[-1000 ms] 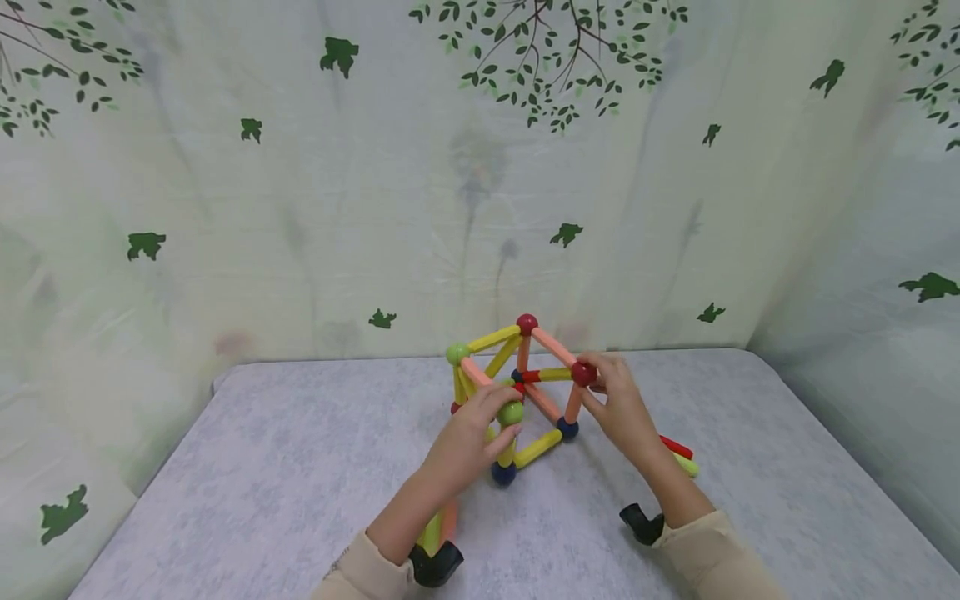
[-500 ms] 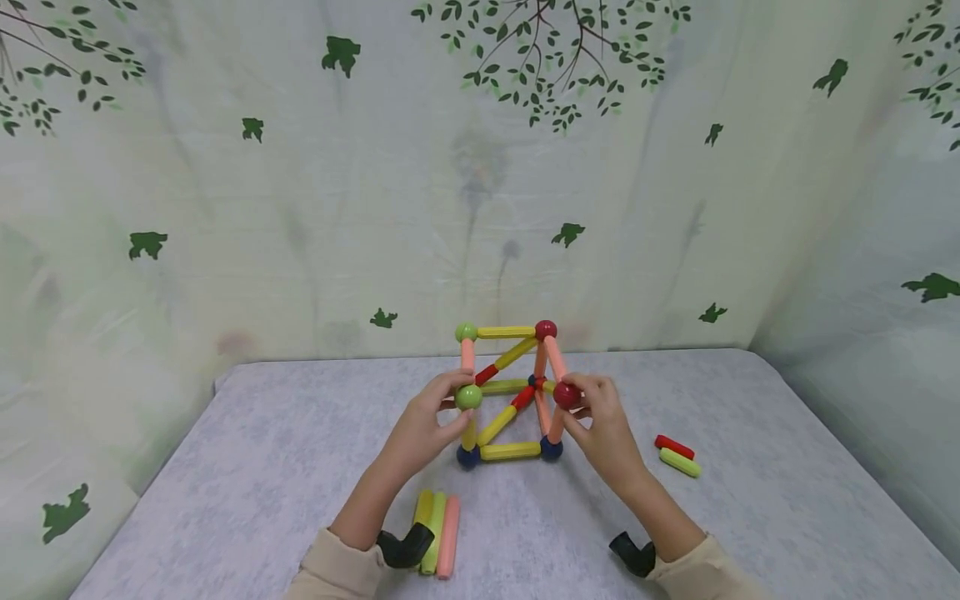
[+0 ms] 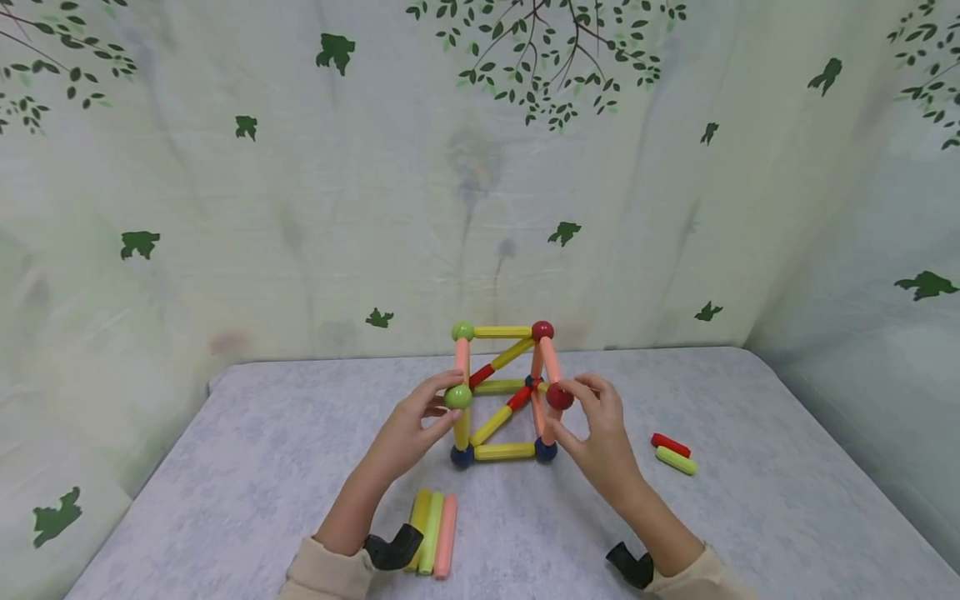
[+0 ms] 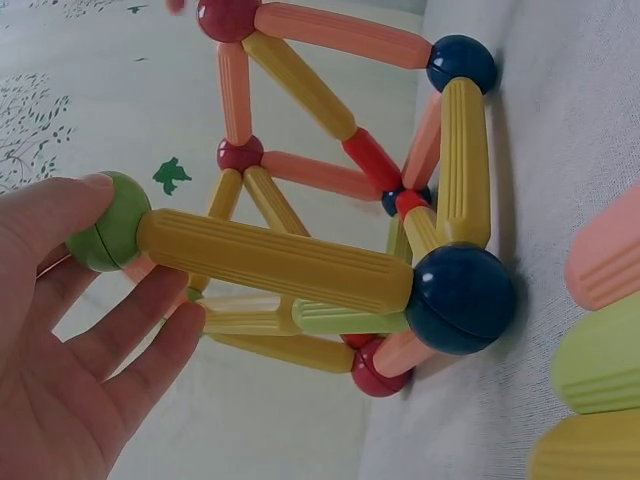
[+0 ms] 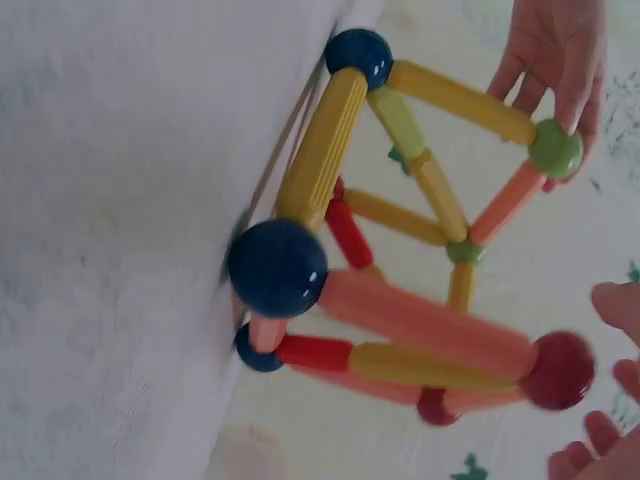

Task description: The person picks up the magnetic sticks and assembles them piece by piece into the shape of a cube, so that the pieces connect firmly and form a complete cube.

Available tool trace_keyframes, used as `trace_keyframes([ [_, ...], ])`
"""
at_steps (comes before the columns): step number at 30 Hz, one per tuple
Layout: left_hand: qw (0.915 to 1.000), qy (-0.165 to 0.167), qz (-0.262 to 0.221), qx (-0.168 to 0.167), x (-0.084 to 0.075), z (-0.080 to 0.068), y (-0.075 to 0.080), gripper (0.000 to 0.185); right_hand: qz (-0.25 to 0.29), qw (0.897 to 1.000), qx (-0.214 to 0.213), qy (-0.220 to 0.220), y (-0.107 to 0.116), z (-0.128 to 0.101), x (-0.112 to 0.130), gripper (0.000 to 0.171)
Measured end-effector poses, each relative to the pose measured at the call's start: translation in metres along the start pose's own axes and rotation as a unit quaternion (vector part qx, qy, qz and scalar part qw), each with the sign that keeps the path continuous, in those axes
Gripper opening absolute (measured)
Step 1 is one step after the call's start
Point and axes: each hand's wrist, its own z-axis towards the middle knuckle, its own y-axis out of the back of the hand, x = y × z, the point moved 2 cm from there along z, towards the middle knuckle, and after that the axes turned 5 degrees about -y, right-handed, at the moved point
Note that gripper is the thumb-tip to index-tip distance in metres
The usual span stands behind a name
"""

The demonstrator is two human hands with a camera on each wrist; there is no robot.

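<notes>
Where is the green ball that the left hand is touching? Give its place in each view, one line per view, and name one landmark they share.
Head: the green ball sits left of centre, at the cube frame's near top-left corner, against the left hand.
Left wrist: the ball is at far left, under the thumb.
Right wrist: it is at upper right, by the fingers.
Shared landmark: the red ball.

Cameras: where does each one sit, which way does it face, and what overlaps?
Head: above and behind, looks forward and down at the cube frame on the table; both forearms, left hand and right hand show.
Left wrist: beside the left hand, looks across the frame; that palm shows.
Right wrist: low, looks across the frame; right fingertips and, beyond, the left hand show.
Shared: the green ball and the frame.
</notes>
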Motion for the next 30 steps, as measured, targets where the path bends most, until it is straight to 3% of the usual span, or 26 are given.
trace_keyframes([
  [4, 1.0000, 0.004, -0.003, 0.004, 0.000, -0.001, 0.000, 0.044, 0.021, 0.995, 0.011, 0.095, -0.004, -0.013, 0.015, 0.050],
  [6, 0.9999, 0.006, -0.007, 0.010, 0.000, -0.001, 0.001, 0.045, 0.039, 0.990, 0.060, 0.125, -0.013, -0.018, 0.021, 0.044],
  [8, 0.9997, 0.006, -0.010, 0.021, 0.000, -0.001, 0.002, 0.046, 0.066, 0.978, 0.135, 0.141, -0.025, -0.023, 0.025, 0.039],
  [10, 0.9993, 0.006, -0.010, 0.035, 0.001, -0.001, 0.003, 0.047, 0.093, 0.960, 0.228, 0.136, -0.037, -0.028, 0.027, 0.037],
  [14, 0.9983, 0.007, -0.005, 0.057, 0.003, -0.002, 0.005, 0.050, 0.129, 0.906, 0.390, 0.102, -0.061, -0.035, 0.026, 0.041],
  [16, 0.9980, 0.007, -0.001, 0.063, 0.003, -0.001, 0.006, 0.051, 0.143, 0.882, 0.440, 0.095, -0.073, -0.037, 0.026, 0.044],
  [19, 0.9977, 0.006, -0.001, 0.068, 0.004, -0.001, 0.005, 0.051, 0.138, 0.862, 0.475, 0.110, -0.085, -0.041, 0.025, 0.046],
  [21, 0.9977, 0.006, 0.000, 0.067, 0.004, -0.001, 0.004, 0.051, 0.128, 0.859, 0.481, 0.122, -0.089, -0.043, 0.026, 0.044],
  [26, 0.9983, 0.010, 0.007, 0.057, 0.004, -0.002, 0.003, 0.050, 0.069, 0.874, 0.457, 0.154, -0.091, -0.044, 0.027, 0.033],
  [30, 0.9987, 0.011, 0.007, 0.049, 0.003, -0.002, 0.003, 0.049, 0.040, 0.876, 0.449, 0.172, -0.086, -0.041, 0.029, 0.021],
])
